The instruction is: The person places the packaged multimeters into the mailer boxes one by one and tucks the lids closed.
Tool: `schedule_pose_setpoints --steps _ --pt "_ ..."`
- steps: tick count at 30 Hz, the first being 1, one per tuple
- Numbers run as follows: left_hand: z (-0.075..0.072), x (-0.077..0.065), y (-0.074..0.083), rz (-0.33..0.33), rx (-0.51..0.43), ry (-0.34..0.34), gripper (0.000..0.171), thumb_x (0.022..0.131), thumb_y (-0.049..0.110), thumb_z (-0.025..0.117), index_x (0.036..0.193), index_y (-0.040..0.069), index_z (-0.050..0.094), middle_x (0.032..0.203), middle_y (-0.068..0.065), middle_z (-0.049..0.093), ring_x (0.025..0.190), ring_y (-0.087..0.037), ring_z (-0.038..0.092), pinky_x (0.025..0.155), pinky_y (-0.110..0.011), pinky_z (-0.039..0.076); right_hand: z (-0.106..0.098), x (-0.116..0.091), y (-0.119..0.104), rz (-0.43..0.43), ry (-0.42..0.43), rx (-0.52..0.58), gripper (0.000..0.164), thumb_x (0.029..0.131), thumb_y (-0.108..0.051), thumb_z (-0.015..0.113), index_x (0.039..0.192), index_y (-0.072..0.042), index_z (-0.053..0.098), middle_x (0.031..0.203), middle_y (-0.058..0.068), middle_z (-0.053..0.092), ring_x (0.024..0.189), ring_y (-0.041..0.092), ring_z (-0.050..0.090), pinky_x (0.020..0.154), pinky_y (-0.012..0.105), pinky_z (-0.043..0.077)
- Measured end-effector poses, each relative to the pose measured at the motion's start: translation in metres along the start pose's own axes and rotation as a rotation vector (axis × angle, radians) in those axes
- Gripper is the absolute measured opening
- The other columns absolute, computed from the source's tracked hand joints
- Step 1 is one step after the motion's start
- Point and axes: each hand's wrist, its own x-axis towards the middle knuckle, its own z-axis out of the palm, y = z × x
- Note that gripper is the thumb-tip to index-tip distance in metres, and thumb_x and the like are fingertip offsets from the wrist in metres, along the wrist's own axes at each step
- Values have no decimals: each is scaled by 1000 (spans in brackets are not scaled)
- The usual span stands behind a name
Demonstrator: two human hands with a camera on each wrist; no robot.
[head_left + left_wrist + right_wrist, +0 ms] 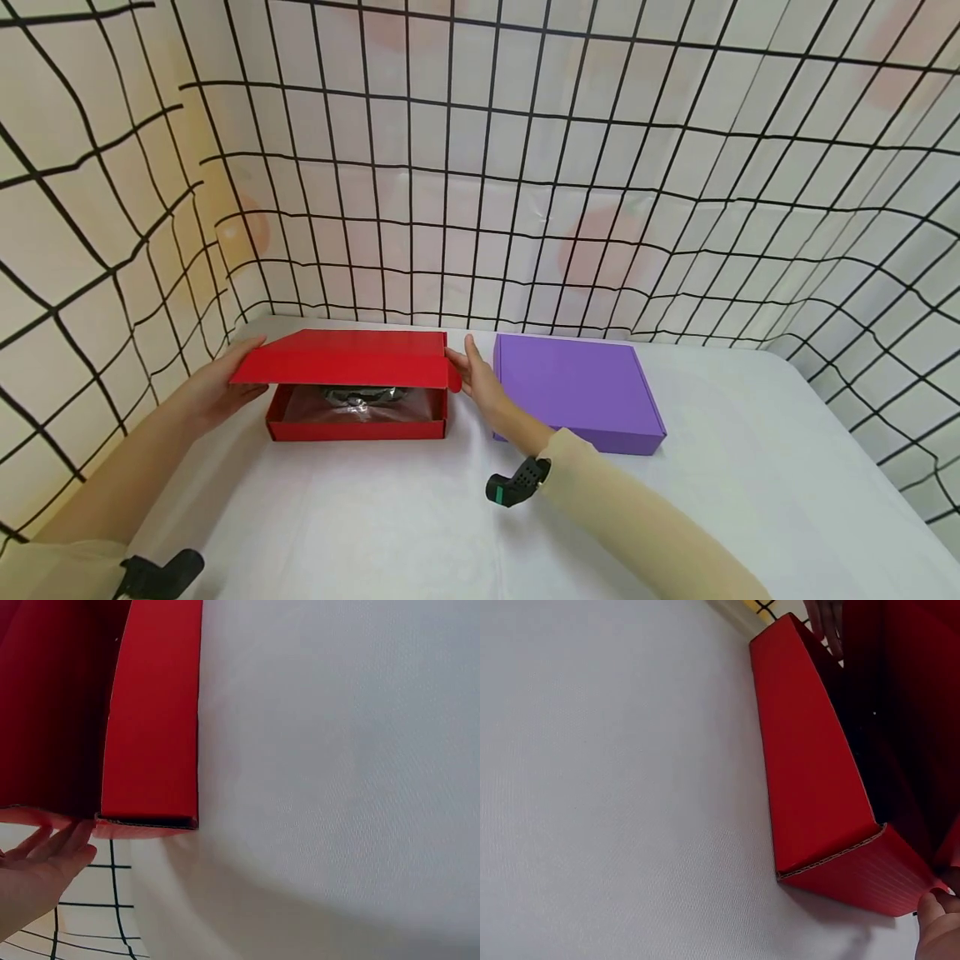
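Observation:
A red cardboard box (356, 430) stands on the white table with its lid (352, 367) partly raised. Inside lies something dark in clear plastic wrap (365, 395); its kind cannot be told. The left hand (217, 387) holds the lid at its left end, fingers below the edge. In the left wrist view, the left hand's fingers (52, 851) touch the box's end. On the other side, the right hand (480, 379) grips the lid's right end by a small side flap. Its thumb (931, 907) shows against the box's corner in the right wrist view.
A closed purple box (577, 383) lies just right of the red one, beside the right forearm. Black wire grid (487, 179) surrounds the back and sides of the white table (390, 517). Both wrists wear black straps with camera mounts (517, 482).

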Motion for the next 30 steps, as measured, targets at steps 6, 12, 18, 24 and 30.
schedule_pose_setpoints --steps 6,12,18,24,30 --pt "3 -1 0 17 37 13 74 97 47 35 143 -5 10 103 17 49 95 2 48 81 -12 44 2 -3 -1 22 20 6 64 97 -49 24 141 -3 34 145 13 37 134 27 34 109 39 28" --pt "5 -5 -2 14 85 19 71 97 46 35 142 -6 16 100 18 52 93 2 51 81 -12 45 5 -9 -6 30 52 -37 53 97 -36 39 138 -2 41 142 10 42 131 25 38 106 40 33" --pt "9 -7 -6 -31 103 33 73 96 47 36 143 -6 16 94 18 55 89 1 53 80 -13 46 6 -10 -4 38 31 -111 55 96 -34 45 139 -3 37 147 6 35 135 25 31 106 40 32" --pt "12 -8 -11 -42 108 28 75 97 46 33 143 -9 12 92 23 55 87 8 53 78 -10 43 7 -10 4 14 39 -131 53 95 -33 46 139 -4 38 146 8 35 135 27 30 107 42 30" --pt "13 -10 -15 -57 181 31 76 97 48 32 145 -6 10 118 3 53 107 -6 50 79 -11 41 9 -11 7 -23 49 -158 52 95 -28 47 139 -1 38 144 13 37 133 28 35 107 40 31"
